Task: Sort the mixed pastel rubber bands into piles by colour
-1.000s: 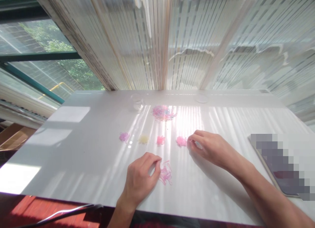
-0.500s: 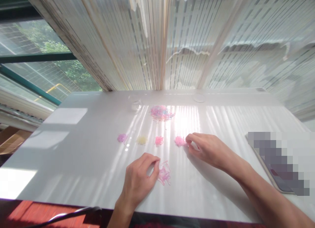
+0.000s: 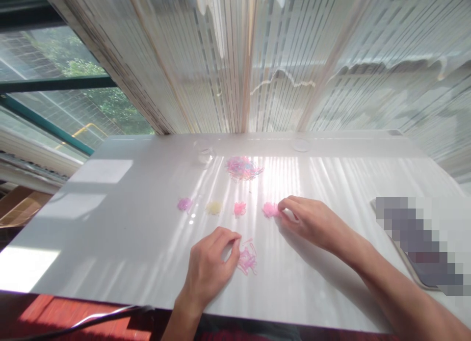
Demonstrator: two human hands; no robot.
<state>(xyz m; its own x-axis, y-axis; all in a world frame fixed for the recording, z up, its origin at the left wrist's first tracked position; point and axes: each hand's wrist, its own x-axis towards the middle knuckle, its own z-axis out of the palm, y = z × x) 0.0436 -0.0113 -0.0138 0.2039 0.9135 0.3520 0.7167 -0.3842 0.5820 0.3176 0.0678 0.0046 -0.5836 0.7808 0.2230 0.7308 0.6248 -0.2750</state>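
Note:
My left hand rests on the white table, its thumb and forefinger pinched together at the left edge of a loose pile of pink and purple loops that look like small rubber bands. My right hand pinches at the right edge of a bright pink pile. Anything between either hand's fingertips is too small to make out. In a row to the left lie a red-pink pile, a pale yellow pile and a purple pile. Behind them sits a larger mixed-colour pile.
A small clear container stands at the back of the table, with a clear round lid farther right. A flat device, partly blurred out, lies at the right. A dark cable runs below the front edge. Sheer curtains hang behind.
The whole view has shifted slightly. Both hands stay at the same piles with nearly the same finger pose, and the piles look unchanged.

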